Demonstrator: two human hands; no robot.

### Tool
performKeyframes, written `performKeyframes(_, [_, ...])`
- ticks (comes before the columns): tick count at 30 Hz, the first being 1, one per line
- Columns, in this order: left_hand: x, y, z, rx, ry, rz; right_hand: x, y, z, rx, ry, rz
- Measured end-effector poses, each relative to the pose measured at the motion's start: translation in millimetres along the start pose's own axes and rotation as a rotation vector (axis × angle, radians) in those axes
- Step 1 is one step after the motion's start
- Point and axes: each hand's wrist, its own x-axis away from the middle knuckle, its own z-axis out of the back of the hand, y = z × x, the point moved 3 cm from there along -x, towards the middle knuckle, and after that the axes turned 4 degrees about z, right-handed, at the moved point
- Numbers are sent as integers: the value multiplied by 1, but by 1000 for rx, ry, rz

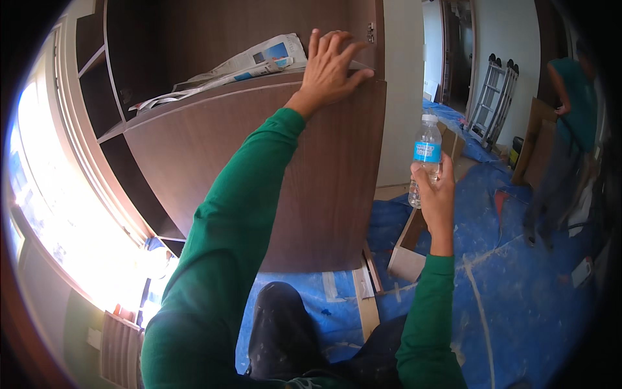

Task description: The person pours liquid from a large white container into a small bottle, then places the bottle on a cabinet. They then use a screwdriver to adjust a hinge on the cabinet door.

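A clear plastic water bottle with a blue label and white cap stands upright in my right hand, whose fingers wrap round its lower half. To the left, my left hand reaches over the top edge of a brown wooden cabinet. Its fingers are spread, and the palm seems to rest at the edge near the right corner. Beside that hand, folded newspaper lies along the ledge, partly hidden behind the fingers.
Blue sheeting covers the floor. A folded ladder leans at the back wall. At the far right stands another person in a green top beside brown boards. Wooden pieces lie by the cabinet. A bright window is at left.
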Motion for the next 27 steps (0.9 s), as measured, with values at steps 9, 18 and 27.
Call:
performKeyframes(9, [143, 41, 120, -255, -45, 233, 43, 32, -30, 104, -212, -50])
performKeyframes(18, [358, 125, 158, 1108, -514, 1315, 162, 78, -170, 206, -626, -82])
performKeyframes(27, [628, 109, 281, 252, -714, 1570, 296, 210, -160, 239, -1016, -628])
